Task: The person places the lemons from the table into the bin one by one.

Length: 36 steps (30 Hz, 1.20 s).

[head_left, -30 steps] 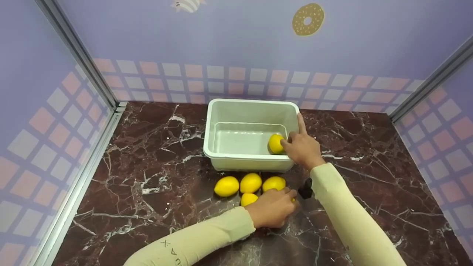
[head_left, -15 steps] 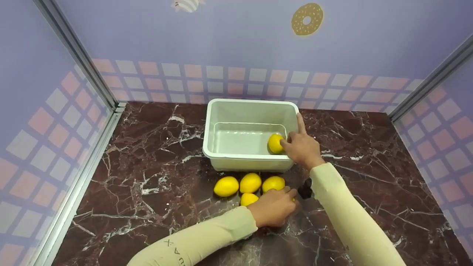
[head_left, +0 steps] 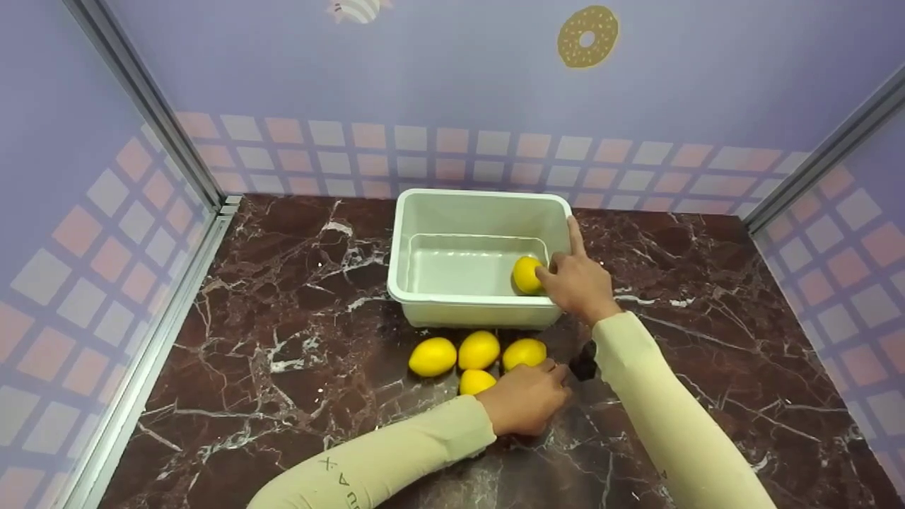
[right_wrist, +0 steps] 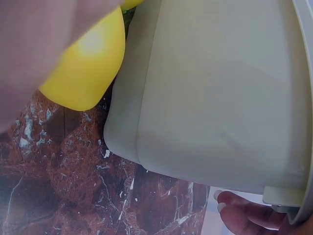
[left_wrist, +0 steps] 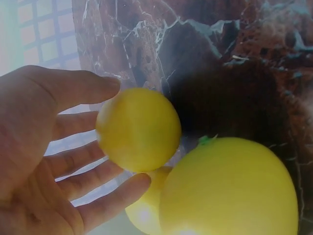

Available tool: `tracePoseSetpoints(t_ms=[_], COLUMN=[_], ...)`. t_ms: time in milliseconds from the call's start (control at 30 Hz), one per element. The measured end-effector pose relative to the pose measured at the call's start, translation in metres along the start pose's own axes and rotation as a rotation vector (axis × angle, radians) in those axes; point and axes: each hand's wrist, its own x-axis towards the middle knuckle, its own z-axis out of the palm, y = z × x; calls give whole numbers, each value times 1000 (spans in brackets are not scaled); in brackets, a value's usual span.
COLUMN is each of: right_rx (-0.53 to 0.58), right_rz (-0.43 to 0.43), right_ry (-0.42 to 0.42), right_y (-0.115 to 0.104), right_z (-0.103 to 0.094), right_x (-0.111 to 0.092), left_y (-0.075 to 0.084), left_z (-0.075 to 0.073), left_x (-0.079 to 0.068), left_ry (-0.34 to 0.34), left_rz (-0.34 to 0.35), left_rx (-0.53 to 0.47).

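My left hand (head_left: 524, 400) is low over the front lemons. In the left wrist view its thumb and curled fingers hold a lemon (left_wrist: 139, 129), which the hand hides from the head view. Beside it lie a lemon with a green tip (left_wrist: 230, 188) and another partly covered one. My right hand (head_left: 581, 281) grips the right rim of a white plastic bin (head_left: 463, 301), index finger along the rim and thumb inside. Its fingertips (right_wrist: 230, 210) curl beneath the rim in the right wrist view. One lemon (head_left: 527, 276) rests in the bin beside that thumb; whether they touch, I cannot tell.
In front of the bin lie a left lemon (head_left: 433, 357), a middle lemon (head_left: 479, 350), a right lemon (head_left: 524, 354) and a nearer lemon (head_left: 476, 382). A dark object (head_left: 584, 360) sits beside the right sleeve. Panel walls (head_left: 452, 85) enclose the marbled tabletop (head_left: 297, 339).
My left hand has shifted very slightly to the right, and the bit of yellow that showed past its fingers is now covered. The right hand and the bin have stayed put.
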Motion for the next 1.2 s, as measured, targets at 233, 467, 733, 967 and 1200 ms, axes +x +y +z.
tracePoseSetpoints(t_ms=[233, 467, 733, 967, 1200], right_rx=[2, -2, -2, -9, -9], right_rz=[5, -1, 10, 3, 10], right_ry=[-2, 5, -8, -7, -14], right_y=[0, 0, 0, 0, 0], right_z=[0, 1, 0, 0, 0], right_x=[0, 1, 1, 1, 1], left_y=[3, 5, 5, 5, 6], left_z=[4, 6, 6, 4, 2], left_x=[-2, -3, -4, -4, -5], left_ry=[17, -20, 2, -13, -1], left_rz=[0, 9, 22, 30, 35], left_rx=[0, -5, 0, -11, -7])
